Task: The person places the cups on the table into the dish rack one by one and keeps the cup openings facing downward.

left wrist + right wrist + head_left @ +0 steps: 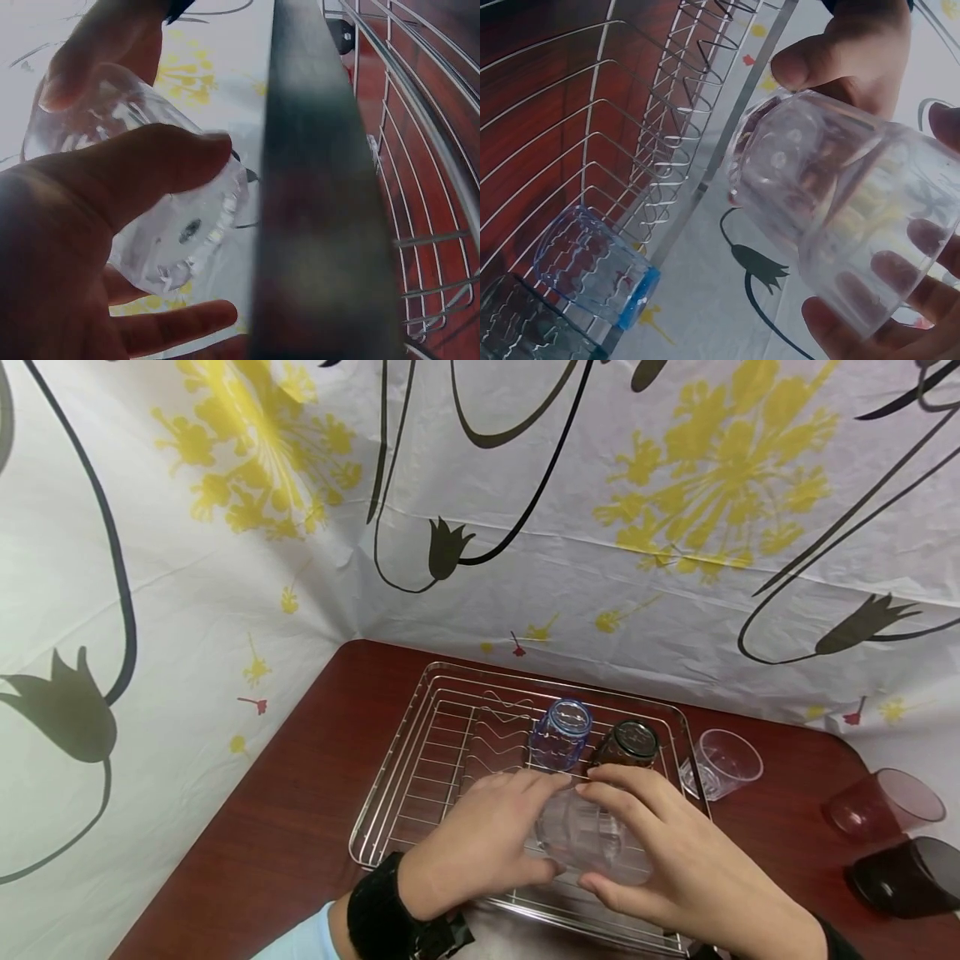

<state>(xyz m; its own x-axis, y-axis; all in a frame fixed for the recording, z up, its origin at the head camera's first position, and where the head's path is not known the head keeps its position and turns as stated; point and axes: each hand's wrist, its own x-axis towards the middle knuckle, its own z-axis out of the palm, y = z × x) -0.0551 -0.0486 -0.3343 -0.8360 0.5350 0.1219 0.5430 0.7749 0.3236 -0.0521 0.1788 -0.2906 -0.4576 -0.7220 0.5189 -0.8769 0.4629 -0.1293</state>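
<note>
Both hands hold a clear plastic cup [577,831] over the near part of a wire dish rack [442,777]. My left hand [487,839] grips the cup's base end, its thumb lying across the side in the left wrist view. At the other end, my right hand [667,843] has its fingers around the wall, visible through the plastic in the right wrist view. Tilted on its side, the cup [832,202] points its mouth toward the right hand. Just beyond the hands, a blue cup [561,735] and a dark cup [630,743] stand upside down in the rack.
Right of the rack, another clear cup [723,764], a reddish cup [885,806] and a black cup [903,877] stand on the dark red table [292,768]. A white patterned cloth [525,602] hangs behind and at the sides. Wavy wire dividers [498,739] run along the rack.
</note>
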